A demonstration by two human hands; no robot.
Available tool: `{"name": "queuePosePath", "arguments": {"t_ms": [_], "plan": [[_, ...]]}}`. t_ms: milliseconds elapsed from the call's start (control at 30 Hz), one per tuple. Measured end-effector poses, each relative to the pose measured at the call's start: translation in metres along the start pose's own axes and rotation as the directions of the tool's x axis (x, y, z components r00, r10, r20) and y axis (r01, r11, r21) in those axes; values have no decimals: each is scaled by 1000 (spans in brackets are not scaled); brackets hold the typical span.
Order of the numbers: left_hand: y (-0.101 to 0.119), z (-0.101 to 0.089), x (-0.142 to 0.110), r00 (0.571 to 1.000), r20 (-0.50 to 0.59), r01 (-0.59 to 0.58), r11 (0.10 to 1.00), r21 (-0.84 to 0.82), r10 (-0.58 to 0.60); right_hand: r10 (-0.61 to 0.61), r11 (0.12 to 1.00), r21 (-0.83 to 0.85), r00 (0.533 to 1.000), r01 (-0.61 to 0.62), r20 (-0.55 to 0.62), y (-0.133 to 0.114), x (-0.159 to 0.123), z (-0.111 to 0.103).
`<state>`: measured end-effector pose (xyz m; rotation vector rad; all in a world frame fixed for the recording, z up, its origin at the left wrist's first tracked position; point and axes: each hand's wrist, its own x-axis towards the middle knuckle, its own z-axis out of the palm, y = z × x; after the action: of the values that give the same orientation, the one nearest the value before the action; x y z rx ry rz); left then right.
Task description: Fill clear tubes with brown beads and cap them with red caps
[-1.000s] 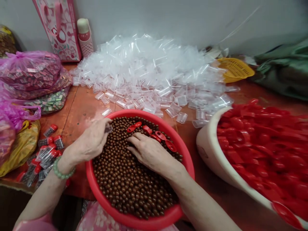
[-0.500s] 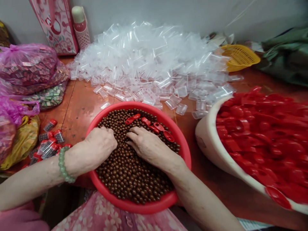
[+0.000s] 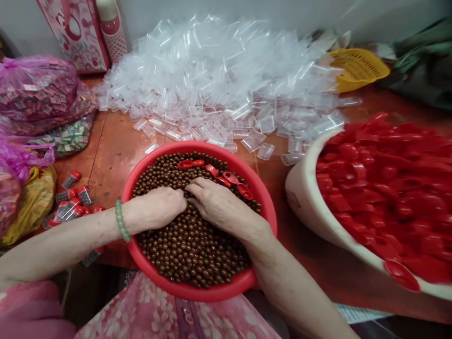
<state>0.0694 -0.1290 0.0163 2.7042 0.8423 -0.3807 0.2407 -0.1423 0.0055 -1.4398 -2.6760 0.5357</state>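
Inside the red basin (image 3: 268, 209), my left hand (image 3: 164, 207) is resting curled just beside my right hand (image 3: 226, 205), fingers bent; brown balls (image 3: 190, 249), no long axis, are lying directly beneath both, neither nearer. I can't say whether either is grasping any.

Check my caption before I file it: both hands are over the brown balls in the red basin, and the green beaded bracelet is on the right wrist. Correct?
Wrong wrist: the head view shows the green beaded bracelet on the wrist of the left hand, not the right hand. Both hands are over the brown balls in the red basin.
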Motion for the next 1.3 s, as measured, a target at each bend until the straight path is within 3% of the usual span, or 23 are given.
{"name": "queuePosePath", "arguments": {"t_ms": [133,267,433,567,700,833,1033,1133,1300], "plan": [[-11,10,-4,1000,3,23,959,-284,-23,-11,995,100,1000,10,14,5,0,-5],[-16,13,-5,996,-64,18,835,-549,-64,-5,980,198,999,14,-43,8,-1,-4],[-21,17,-11,980,-169,-45,713,-700,-104,-18,945,320,988,67,-154,8,-3,-6],[-23,15,-16,951,-278,-159,556,-816,-137,-16,884,438,946,165,-325,6,-4,-12],[-24,13,-19,924,-345,-250,421,-872,-167,-7,803,534,901,264,-434,2,-6,-14],[-26,13,-18,930,-331,-238,426,-873,-160,-95,771,533,891,348,-444,-1,-6,-14],[-26,17,-17,933,-277,-173,391,-904,-229,-141,735,574,909,361,-392,0,-7,-11],[-24,20,-16,927,-277,-184,338,-923,-253,-135,734,585,918,345,-372,1,-5,-9],[-22,22,-14,922,-319,-240,323,-915,-219,-179,717,591,917,370,-357,1,-1,-10]]}}
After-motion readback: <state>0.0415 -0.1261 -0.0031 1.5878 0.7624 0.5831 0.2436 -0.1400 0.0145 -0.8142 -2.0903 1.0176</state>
